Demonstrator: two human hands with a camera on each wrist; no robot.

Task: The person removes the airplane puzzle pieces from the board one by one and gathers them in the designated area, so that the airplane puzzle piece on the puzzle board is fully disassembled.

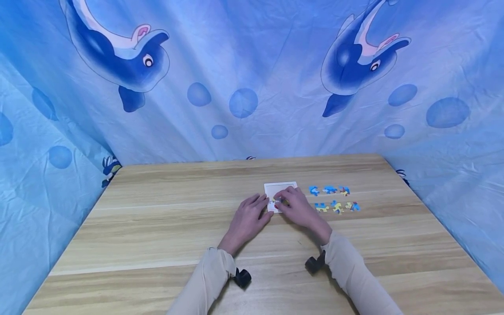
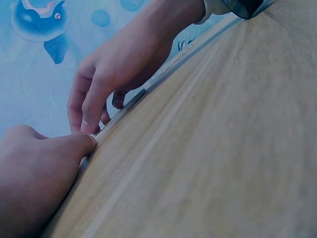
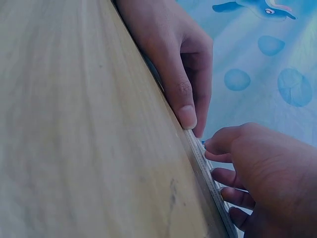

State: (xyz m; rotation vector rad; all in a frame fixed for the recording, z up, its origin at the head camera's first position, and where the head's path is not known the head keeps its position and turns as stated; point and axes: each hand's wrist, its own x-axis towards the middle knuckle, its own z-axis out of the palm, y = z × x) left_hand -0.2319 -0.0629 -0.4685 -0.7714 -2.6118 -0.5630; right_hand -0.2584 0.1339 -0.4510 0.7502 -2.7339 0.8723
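A white puzzle tray (image 1: 277,189) lies flat on the table, with a few coloured pieces showing in its near part between the hands. At its near left corner my left hand (image 1: 246,218) holds the edge, thumb at the near side and fingers along the left side. My right hand (image 1: 299,209) reaches over the tray from the right, thumb and forefinger pinching a small puzzle piece that is mostly hidden. In the right wrist view the left thumb (image 3: 186,115) presses the tray's edge (image 3: 205,171), close to the right hand (image 3: 267,173).
Right of the tray, loose blue and yellow puzzle pieces lie in two rows, a far row (image 1: 330,189) and a near row (image 1: 337,207). A wooden table (image 1: 157,227) carries everything. Behind it hangs a blue curtain (image 1: 275,131) printed with dolphins.
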